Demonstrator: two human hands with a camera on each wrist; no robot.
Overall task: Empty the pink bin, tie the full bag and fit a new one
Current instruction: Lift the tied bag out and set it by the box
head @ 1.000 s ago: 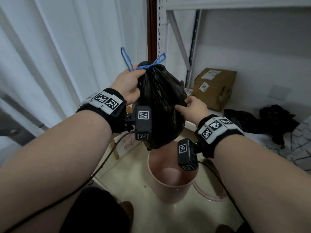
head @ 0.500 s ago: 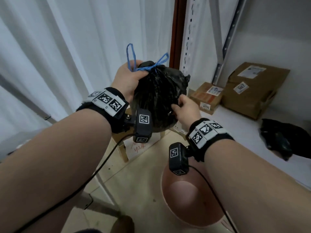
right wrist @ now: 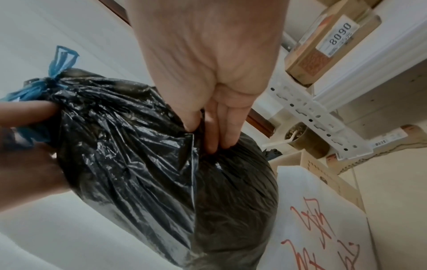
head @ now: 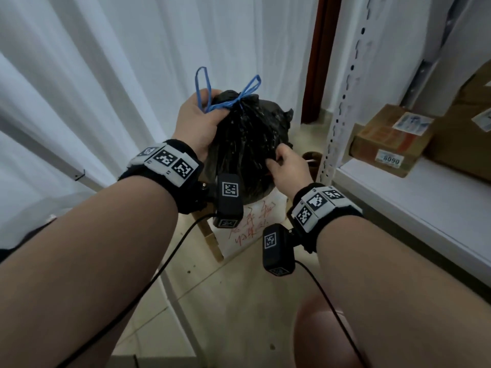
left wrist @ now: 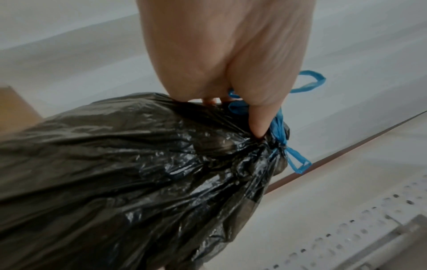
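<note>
Above the floor, clear of bin (head: 326, 338): bag (head: 247, 144) gripped at drawstring (head: 225, 102) neck by left hand (head: 198, 123), side film pinched by right hand (head: 288, 166), likely to tear if tugged.

The black bag (head: 247, 144) is thin, crinkled plastic film with a wet-looking gloss, gathered by a blue drawstring (left wrist: 280, 127) of flat matt plastic ribbon. The pink bin (head: 316, 338), at five o'clock, looks like smooth matt plastic. The boxes (head: 390, 139) at three o'clock are rough brown cardboard with paper labels, on a shelf (head: 414, 197) of white-painted perforated metal. The curtain (head: 106, 62) is soft white cloth.
</note>
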